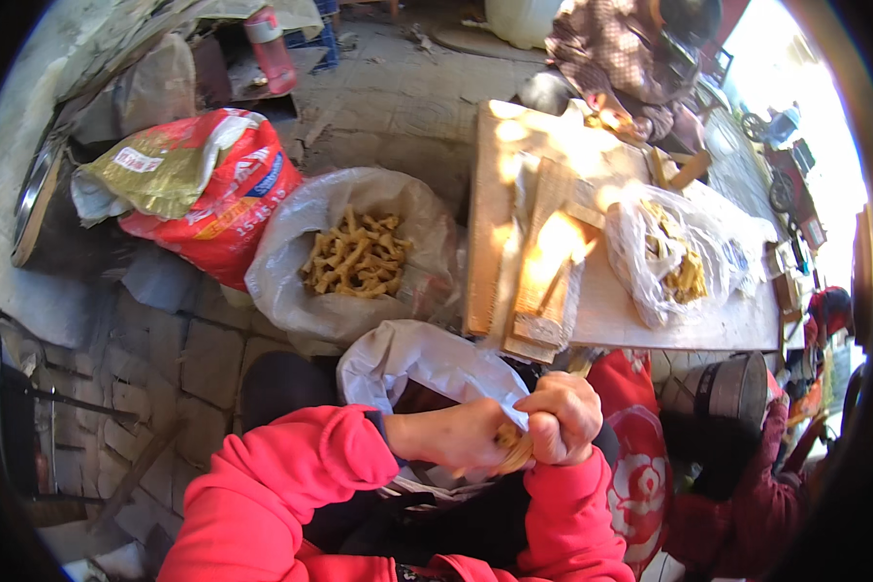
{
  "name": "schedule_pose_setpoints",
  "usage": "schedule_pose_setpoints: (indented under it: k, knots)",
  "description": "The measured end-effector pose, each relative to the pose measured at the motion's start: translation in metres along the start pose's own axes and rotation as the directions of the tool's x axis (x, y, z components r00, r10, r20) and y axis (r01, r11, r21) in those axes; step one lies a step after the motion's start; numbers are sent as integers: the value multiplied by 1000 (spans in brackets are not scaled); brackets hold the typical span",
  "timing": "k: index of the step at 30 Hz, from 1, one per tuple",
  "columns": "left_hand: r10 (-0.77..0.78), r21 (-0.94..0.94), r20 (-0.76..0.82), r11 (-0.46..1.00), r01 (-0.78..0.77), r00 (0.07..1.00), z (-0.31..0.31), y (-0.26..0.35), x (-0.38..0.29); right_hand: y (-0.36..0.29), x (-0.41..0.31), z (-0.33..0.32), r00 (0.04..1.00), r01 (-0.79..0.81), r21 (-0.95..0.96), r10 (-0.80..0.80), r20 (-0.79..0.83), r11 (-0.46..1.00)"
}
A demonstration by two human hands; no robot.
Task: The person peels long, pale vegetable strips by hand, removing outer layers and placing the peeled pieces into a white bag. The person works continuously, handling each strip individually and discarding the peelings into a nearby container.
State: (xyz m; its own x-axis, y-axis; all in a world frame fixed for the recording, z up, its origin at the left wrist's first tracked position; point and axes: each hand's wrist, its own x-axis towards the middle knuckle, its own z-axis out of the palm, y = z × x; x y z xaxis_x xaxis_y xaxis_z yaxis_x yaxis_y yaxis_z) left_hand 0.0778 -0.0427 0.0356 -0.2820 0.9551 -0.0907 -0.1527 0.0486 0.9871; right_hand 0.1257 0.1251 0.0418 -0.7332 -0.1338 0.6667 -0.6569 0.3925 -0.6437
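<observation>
My left hand (pixel 455 436) reaches across from the left and is closed around a small bundle of yellowish strips (pixel 513 449). Against the bundle's right side, my right hand (pixel 566 416) is curled, its thumb pressed to the strips; what lies inside its fingers is partly hidden. Both hands are over an open white sack (pixel 436 356) standing between my knees. The sack's rim rises behind my wrists, and its dark inside shows only in part. Just beyond it, a translucent plastic-lined sack (pixel 280 284) holds many short tan, twisted pieces (pixel 356 258).
A low wooden table (pixel 596 320) bears wooden boards (pixel 542 284) and a clear plastic bag (pixel 636 287) of yellowish strips. A red printed sack (pixel 236 189) stands left, near a pink bottle (pixel 270 54). Another person (pixel 618 51) sits behind the table. A metal bucket (pixel 720 393) stands right.
</observation>
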Motion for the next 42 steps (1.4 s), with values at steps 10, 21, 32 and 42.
schedule_pose_setpoints:
  k: [10,21,32,42]
  knots:
    - [430,209,-223,898,-388,875,-34,-4,0,-3,-15,8,707,-705,73,707,-3,705]
    - [780,784,23,375,-496,626,-42,-15,4,0,-22,17,518,-638,765,686,510,-87]
    - [424,638,-272,752,-169,864,-34,-1,-4,-11,-22,16,780,-547,377,619,-96,748]
    - [530,889,-179,448,-95,829,-28,-7,-6,-2,-23,24,902,-408,-284,431,19,868]
